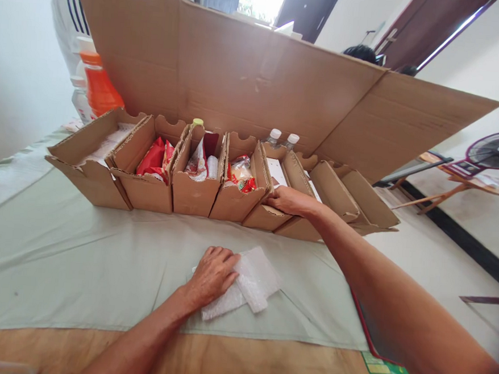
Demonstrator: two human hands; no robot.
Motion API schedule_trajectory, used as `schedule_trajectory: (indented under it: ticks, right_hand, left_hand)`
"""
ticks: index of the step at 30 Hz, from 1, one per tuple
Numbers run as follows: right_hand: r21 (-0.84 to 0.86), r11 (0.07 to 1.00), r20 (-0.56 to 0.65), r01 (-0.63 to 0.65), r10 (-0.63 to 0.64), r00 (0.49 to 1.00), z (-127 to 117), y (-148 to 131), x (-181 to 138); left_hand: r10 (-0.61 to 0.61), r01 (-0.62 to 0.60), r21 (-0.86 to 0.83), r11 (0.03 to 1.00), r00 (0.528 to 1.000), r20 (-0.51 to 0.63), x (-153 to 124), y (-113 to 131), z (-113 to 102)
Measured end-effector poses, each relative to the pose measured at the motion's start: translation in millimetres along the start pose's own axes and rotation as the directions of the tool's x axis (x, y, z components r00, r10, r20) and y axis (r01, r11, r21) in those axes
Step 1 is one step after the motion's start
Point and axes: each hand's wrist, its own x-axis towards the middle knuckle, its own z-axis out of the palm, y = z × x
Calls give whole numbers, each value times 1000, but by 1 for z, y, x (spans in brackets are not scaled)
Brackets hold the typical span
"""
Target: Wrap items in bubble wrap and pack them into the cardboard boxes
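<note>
Fingers (pixel 226 260) of left hand (pixel 211 275) flat on wrap (pixel 260 279) (6 o'clock), right hand (pixel 290 201) clutches a box (pixel 268 217); tugging might tip it.

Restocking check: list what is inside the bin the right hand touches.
Two white-capped bottles and a white sheet show; the bin and the right hand cover the rest.
</note>
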Motion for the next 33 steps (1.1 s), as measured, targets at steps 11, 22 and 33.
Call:
schedule_trajectory:
  ticks: [11, 22, 33]
  right_hand:
    - [-143, 988, -861, -56, -96, 500, 34, -56, -160]
    - [-99, 972, -477, 212, -234, 848, 203, -93, -172]
    - [419, 886, -326, -201, 353, 877, 193, -4, -117]
  left_hand:
    - [-444, 268, -448, 853, 823, -354, 3, -29, -33]
    - [-94, 76, -141, 987, 987, -128, -34, 17, -47]
    - [7, -7, 95, 995, 1000, -2, -43, 21, -31]
